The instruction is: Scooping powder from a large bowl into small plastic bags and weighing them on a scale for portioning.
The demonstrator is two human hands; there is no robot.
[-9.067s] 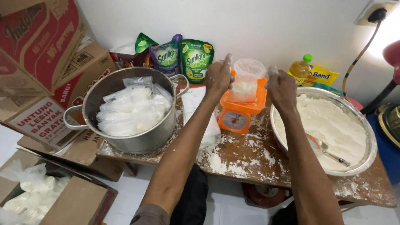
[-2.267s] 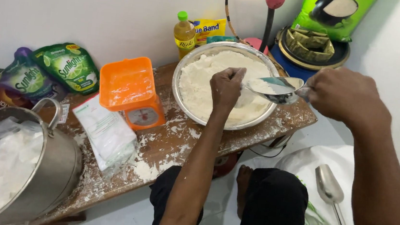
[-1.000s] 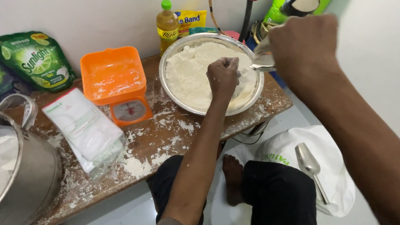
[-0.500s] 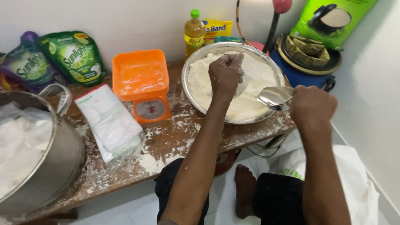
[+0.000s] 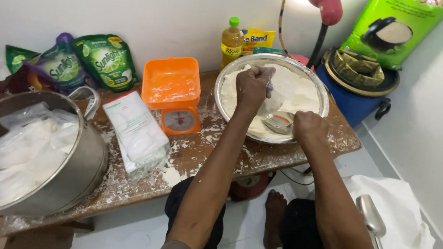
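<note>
Lowered into one flour bowl (image 5: pixel 312 68), right hand (image 5: pixel 309 128) grips one scoop (image 5: pixel 279 122); left hand (image 5: pixel 253 84) pinches one bag (image 5: pixel 272 103).

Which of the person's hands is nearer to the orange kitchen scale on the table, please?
The left. The left hand hangs over the flour bowl near its scale-side rim, while the right hand sits at the bowl's front rim, farther from the orange scale.

One wide steel bowl of flour (image 5: pixel 318 90), one orange plastic kitchen scale (image 5: pixel 173 91), one big steel pot (image 5: pixel 81 168), one yellow oil bottle (image 5: pixel 232 37), two metal scoops (image 5: pixel 279 122) (image 5: pixel 372 218), two green soap pouches (image 5: pixel 107 61).
</note>
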